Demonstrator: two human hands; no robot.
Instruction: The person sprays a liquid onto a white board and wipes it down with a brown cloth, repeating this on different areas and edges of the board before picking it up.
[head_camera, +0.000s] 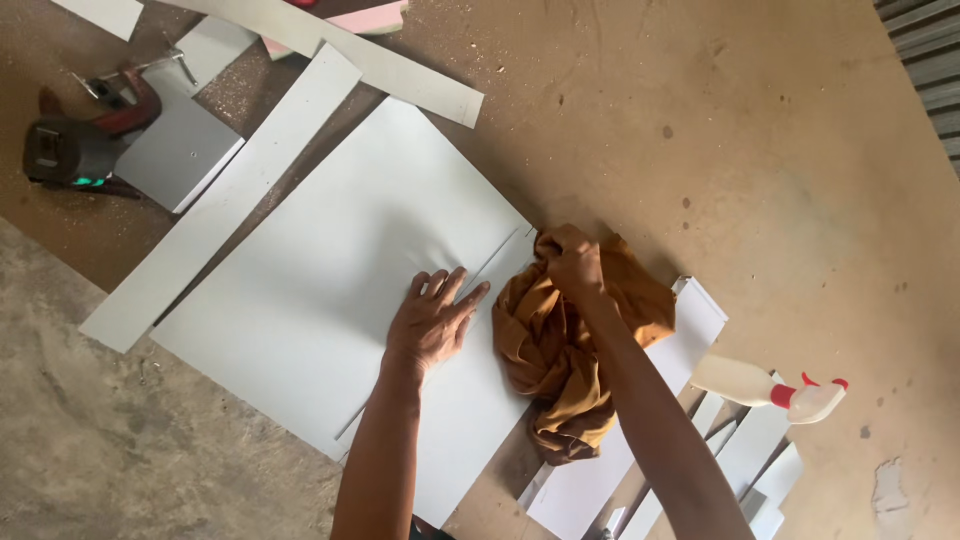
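Note:
My left hand (434, 321) lies flat, fingers spread, on a large pale grey-white panel (330, 280) that rests on the brown board surface. My right hand (570, 258) is closed on a bunched orange-brown cloth (560, 360) at the panel's right edge. The cloth hangs down over the panel edge and over a smaller white piece (690, 320) beside it. A thin line or seam runs across the panel under my left hand.
A white spray bottle (765, 388) with a red nozzle lies at the right. Long white strips (230, 190) and offcuts (750, 450) lie around the panel. A cordless power tool (75, 150) sits at the upper left. Sawdust covers the brown board (750, 150); concrete floor (120, 440) at lower left.

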